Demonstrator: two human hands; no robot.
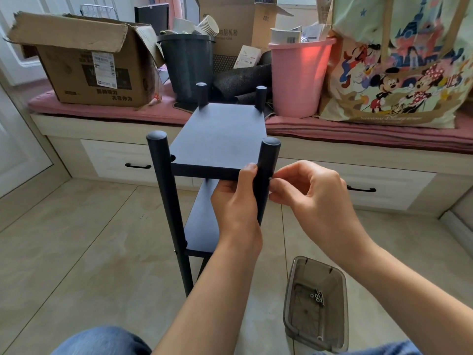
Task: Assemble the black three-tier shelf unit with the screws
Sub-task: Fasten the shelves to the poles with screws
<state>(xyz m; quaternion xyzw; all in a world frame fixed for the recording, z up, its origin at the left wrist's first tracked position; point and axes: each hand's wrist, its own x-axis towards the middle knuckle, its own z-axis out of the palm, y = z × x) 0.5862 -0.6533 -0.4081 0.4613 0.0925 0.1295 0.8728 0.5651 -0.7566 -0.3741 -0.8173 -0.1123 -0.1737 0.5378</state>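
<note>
On the tiled floor (76, 252), near the middle, stands the black shelf unit (220, 139). At its near right post (266, 175) the left hand (236, 198) grips the post, and the right hand (309, 190) pinches a small screw (270, 179) against it. Near right, a clear box (316, 303) holds more screws (317, 297).

A pink bucket (299, 78) stands beside a cartoon-printed bag (399, 73).
</note>
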